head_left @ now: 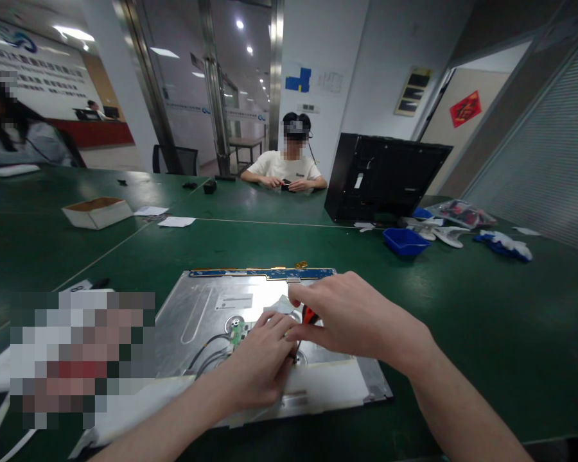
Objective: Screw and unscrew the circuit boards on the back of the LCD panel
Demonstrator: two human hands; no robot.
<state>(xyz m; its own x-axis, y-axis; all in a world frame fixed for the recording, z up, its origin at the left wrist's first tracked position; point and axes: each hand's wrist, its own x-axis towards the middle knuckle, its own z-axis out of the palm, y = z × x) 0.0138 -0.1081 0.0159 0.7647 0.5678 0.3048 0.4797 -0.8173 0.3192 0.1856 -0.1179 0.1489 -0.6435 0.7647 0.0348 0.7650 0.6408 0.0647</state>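
Note:
A flat metal display panel (187,301) lies on the green table in front of me, with a long blue circuit board (250,274) along its far edge. My right hand (351,317) grips a screwdriver (309,315) by its red and black handle. Its thin shaft points down to the panel's middle, beside my left fingers. Resting low over the panel, my left hand (264,359) has its fingers bent together near the screwdriver's tip; what they hold, if anything, is hidden. A small green board (238,332) with black cables lies just left of that hand.
A black monitor (390,176) stands at the back right, near a blue tray (405,242) and gloves (503,245). An open cardboard box (97,213) sits at the back left. One person (289,163) sits across the table, another (19,138) at far left.

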